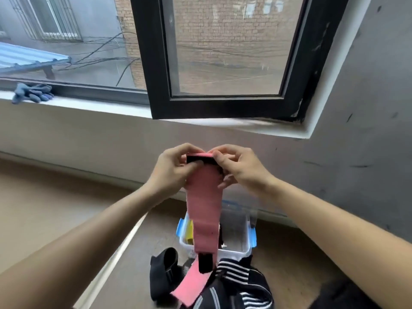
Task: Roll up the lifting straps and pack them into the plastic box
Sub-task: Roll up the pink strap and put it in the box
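Pink lifting strap (205, 197), a flat woven band with a black patch at each end, is hanging from both hands over the clear plastic box (236, 244) on the floor. Left hand (171, 168) and right hand (238, 167) are pinching its rolled top end. Black-and-white striped straps (236, 279) are lying just beside the box. Blue gloves (32, 92) are resting on the windowsill.

Grey scuffed wall (367, 85), black-framed open window (225, 103), white sill (89, 103) with blue gloves (32, 93), brown floor (44, 208).
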